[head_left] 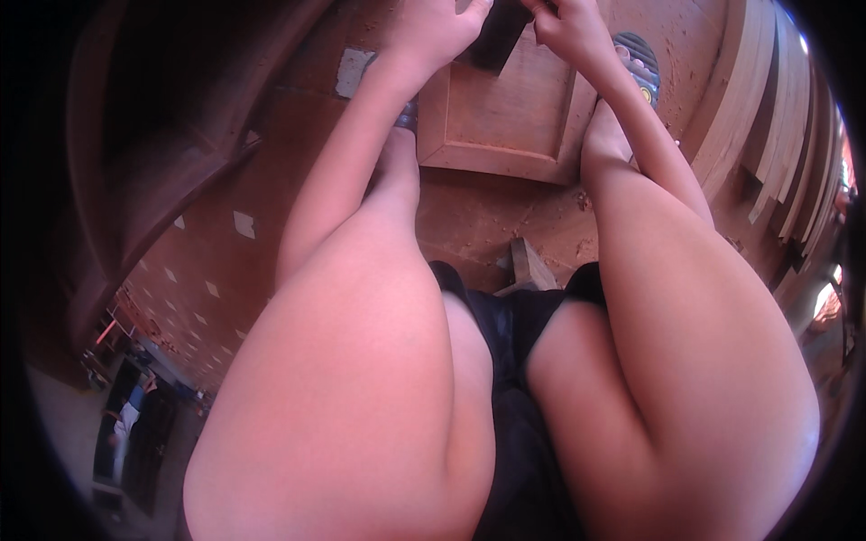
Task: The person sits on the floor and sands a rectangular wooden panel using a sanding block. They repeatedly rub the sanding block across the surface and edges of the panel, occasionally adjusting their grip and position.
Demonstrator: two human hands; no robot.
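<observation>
Both my hands are at the top edge of the head view, partly cut off. Between them is a dark, straight-edged block [498, 41] whose upper part runs out of view. My left hand [428, 32] is closed at the left side of this block, its thumb towards it. My right hand [575, 29] has its fingers curled at the block's right side. Below them, a brown wooden panel with a raised frame [496, 158] lies between my feet, and the dark block's lower end overlaps it from above.
Several long wooden strips [767, 117] lie along the right. A small wood offcut [532, 266] is on the floor near my seat. Dark wooden furniture [180, 117] stands at the left. Reddish flooring with pale diamond shapes [244, 224] stretches left. Shavings are scattered around.
</observation>
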